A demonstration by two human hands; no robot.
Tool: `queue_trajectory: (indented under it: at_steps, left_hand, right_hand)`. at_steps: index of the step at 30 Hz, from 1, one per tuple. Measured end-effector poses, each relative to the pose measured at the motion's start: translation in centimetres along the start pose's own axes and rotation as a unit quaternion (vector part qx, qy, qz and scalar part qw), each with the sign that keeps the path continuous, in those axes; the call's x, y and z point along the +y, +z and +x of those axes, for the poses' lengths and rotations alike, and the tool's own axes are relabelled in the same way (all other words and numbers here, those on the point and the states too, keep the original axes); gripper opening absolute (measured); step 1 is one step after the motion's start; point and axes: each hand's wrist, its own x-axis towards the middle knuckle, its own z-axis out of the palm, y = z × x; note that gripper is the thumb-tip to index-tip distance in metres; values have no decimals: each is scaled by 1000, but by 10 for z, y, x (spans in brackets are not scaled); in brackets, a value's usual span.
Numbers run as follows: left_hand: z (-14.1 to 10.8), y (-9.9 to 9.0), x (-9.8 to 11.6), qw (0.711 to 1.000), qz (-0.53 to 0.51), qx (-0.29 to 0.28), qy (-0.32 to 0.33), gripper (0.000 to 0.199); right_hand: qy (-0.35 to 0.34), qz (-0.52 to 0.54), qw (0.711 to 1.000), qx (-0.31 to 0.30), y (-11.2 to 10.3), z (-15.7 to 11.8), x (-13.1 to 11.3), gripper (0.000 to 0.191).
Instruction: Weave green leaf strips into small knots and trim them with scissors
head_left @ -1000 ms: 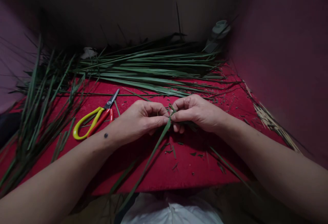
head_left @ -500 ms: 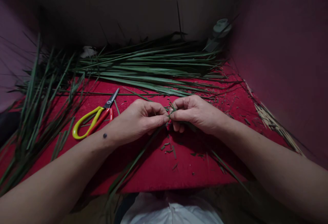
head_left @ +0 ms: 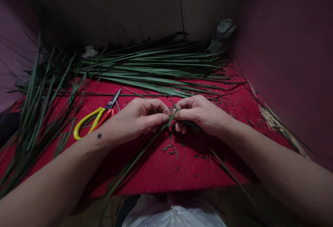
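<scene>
My left hand (head_left: 151,118) and my right hand (head_left: 194,113) meet over the middle of the table, fingertips almost touching. Between them is a small folded piece of green leaf strips (head_left: 171,116), mostly hidden by my fingers. Both hands pinch it between thumb and forefinger. One long leaf strip (head_left: 137,159) trails from under my left hand down past the near table edge. Another strip (head_left: 229,173) slants away below my right wrist. To the left of my left hand lie scissors (head_left: 102,112) with yellow and red handles, blades pointing away.
Long green leaves (head_left: 151,71) are heaped along the back, with another pile (head_left: 33,112) at the left. A lidded bottle (head_left: 222,34) stands at the back right. Thin pale sticks (head_left: 281,128) line the right edge. Leaf scraps (head_left: 171,149) dot the red tabletop (head_left: 166,178).
My left hand has shifted slightly left, drawing a little away from my right hand, and more green strip shows between them. The trailing strip has swung slightly left. My right hand stays nearly in place.
</scene>
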Motion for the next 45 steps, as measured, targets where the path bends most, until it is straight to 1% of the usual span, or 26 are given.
queue_trajectory:
  at_steps: [2, 5, 8, 10, 11, 14, 16, 21, 25, 30, 36, 41, 45]
  left_hand:
    - [-2, -3, 2, 999, -25, 35, 17, 11]
    - [-5, -6, 4, 991, -56, 100, 63, 9]
    - [-8, -6, 4, 979, -50, 175, 86, 8]
    - [-8, -5, 2, 974, -51, 202, 92, 8]
    - [-8, -5, 1, 974, -57, 201, 90, 9]
    - [-7, -2, -3, 979, -79, 174, 67, 11]
    - [-6, 0, -5, 981, -77, 167, 62, 10]
    - [-3, 6, -6, 980, -41, 176, 86, 7]
    - [-2, 11, -7, 979, -43, 181, 81, 9]
    - [-7, 17, -7, 973, -23, 197, 117, 7]
    - [-9, 20, -5, 977, 55, 188, 88, 6]
    - [-8, 19, -2, 973, 86, 190, 98, 7]
    - [-8, 19, 0, 971, 102, 198, 91, 8]
  right_hand:
    - [0, -3, 1000, 3, 0, -1, 0, 9]
    - [-1, -4, 1000, 11, 1, 0, 0, 9]
    - [1, -4, 1000, 20, 2, 1, -1, 10]
    - [2, -4, 1000, 24, 3, 1, -1, 11]
    - [2, -4, 1000, 26, 3, 1, -1, 12]
    - [2, -2, 1000, 26, 3, 0, -2, 12]
    - [2, -2, 1000, 20, 2, 0, -2, 11]
    - [-6, -1, 1000, 14, 1, 1, -1, 10]
    - [-11, 0, 1000, 12, 1, 1, 1, 12]
    - [-6, 9, 1000, 12, 1, 1, 1, 12]
    - [-5, 12, 1000, 17, 1, 1, 0, 10]
    - [0, 10, 1000, 20, 1, 1, -1, 10]
    - [0, 14, 1000, 19, 1, 1, 0, 12]
